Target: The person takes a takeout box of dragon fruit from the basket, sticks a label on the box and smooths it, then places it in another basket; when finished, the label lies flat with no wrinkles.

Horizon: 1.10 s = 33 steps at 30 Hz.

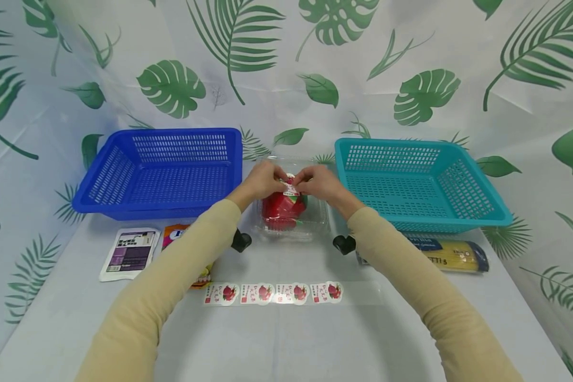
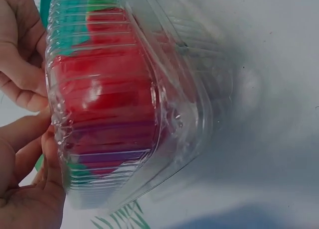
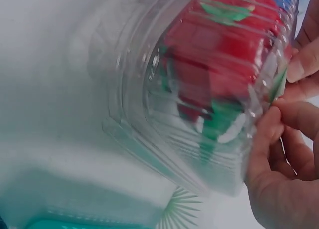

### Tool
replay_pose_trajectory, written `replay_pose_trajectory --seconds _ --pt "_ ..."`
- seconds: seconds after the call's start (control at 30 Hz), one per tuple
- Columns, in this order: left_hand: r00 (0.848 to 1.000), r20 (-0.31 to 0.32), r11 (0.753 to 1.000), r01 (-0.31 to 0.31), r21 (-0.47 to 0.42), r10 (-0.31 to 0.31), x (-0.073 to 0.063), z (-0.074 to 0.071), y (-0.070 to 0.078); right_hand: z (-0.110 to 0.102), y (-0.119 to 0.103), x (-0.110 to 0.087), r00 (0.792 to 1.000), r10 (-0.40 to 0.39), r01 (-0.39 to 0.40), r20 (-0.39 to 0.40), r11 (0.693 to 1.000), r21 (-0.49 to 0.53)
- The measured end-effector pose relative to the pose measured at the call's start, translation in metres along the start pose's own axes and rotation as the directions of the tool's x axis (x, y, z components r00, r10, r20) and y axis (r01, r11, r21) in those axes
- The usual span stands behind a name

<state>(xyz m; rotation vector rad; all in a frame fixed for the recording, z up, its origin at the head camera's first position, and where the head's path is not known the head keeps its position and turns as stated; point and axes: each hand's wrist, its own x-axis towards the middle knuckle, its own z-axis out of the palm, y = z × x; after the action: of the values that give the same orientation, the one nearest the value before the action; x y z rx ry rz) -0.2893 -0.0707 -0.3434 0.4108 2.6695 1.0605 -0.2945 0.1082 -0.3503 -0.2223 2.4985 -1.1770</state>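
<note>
A clear plastic clamshell box [image 1: 315, 218] stands between the two baskets, with a red and green dragon fruit [image 1: 281, 210] inside. Over its lid, my left hand [image 1: 263, 183] and right hand [image 1: 322, 184] meet with curled fingers. Between them they pinch a white sticker label [image 1: 291, 190] at its two sides, close on the top of the box. From the left wrist, my left hand [image 2: 32, 176] shows at the box's ribbed top edge. In the right wrist view my right hand [image 3: 286, 162] holds a corner of the label [image 3: 280, 84], which stands slightly raised.
A backing strip with several dragon fruit labels [image 1: 273, 293] lies in front. A blue basket [image 1: 157, 209] stands left, a teal basket [image 1: 425, 220] right. Nearer are a white and purple packet [image 1: 130, 253], an orange bag [image 1: 174, 233] and a spaghetti pack [image 1: 458, 256], partly behind the sleeves.
</note>
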Motion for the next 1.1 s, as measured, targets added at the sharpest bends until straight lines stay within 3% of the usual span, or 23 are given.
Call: replay_pose_trajectory --seconds 0.37,0.73,1.1 --pt "0.996 0.088 1.000 0.008 -0.024 -0.006 0.0014 -0.0039 0.0012 -0.0098 0.0024 -0.0002 0.986 -0.065 0.064 0.151 0.998 0.010" --pt "0.994 0.100 0.999 0.051 0.000 -0.050 0.0021 -0.0055 0.0027 -0.0077 0.0049 0.0014 0.990 -0.041 0.040 0.134 0.999 0.009" --pt "0.996 0.077 0.999 0.033 0.042 -0.037 0.0047 -0.0022 0.0018 -0.0086 0.0035 -0.0006 0.991 -0.019 0.023 0.132 0.999 -0.025"
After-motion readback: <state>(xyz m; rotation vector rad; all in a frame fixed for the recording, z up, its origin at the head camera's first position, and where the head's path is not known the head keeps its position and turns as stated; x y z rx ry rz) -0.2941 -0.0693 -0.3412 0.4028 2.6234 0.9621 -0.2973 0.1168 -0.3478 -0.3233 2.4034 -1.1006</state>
